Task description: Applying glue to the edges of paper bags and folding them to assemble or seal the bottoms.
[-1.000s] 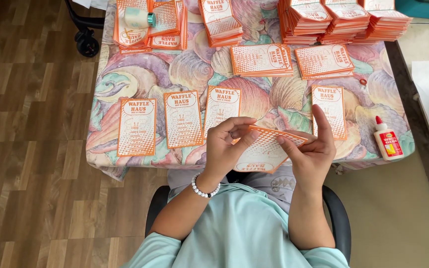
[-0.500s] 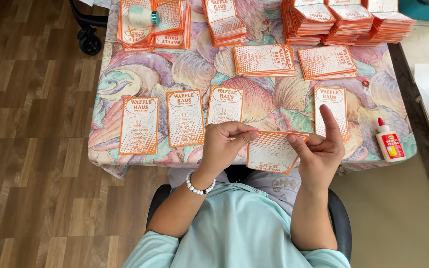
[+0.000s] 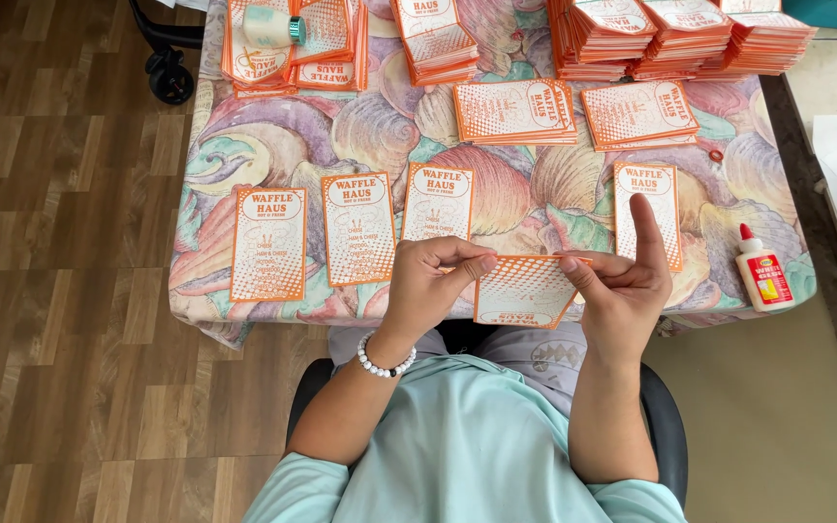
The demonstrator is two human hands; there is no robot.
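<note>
Both hands hold one orange-and-white paper sleeve (image 3: 520, 291) over the near edge of the table. My left hand (image 3: 433, 281) pinches its upper left edge between thumb and fingers. At the upper right corner my right hand (image 3: 622, 281) grips it, index finger pointing straight up. The sleeve hangs with its dotted face toward me. Flat sleeves of the same kind lie in a row on the table: one at the left (image 3: 269, 244), a second (image 3: 358, 228), a third (image 3: 438, 201), and one behind my right hand (image 3: 646, 199).
The table carries a shell-pattern cloth (image 3: 341, 126). Stacks of orange sleeves (image 3: 670, 34) fill the far side, with two flat piles (image 3: 515, 109) nearer. A white glue bottle with a red cap (image 3: 763, 274) stands at the right edge. Wood floor lies left.
The sleeve has been turned from nearly edge-on and flat to hanging with its face toward me. Both hands have dropped slightly toward the table's near edge.
</note>
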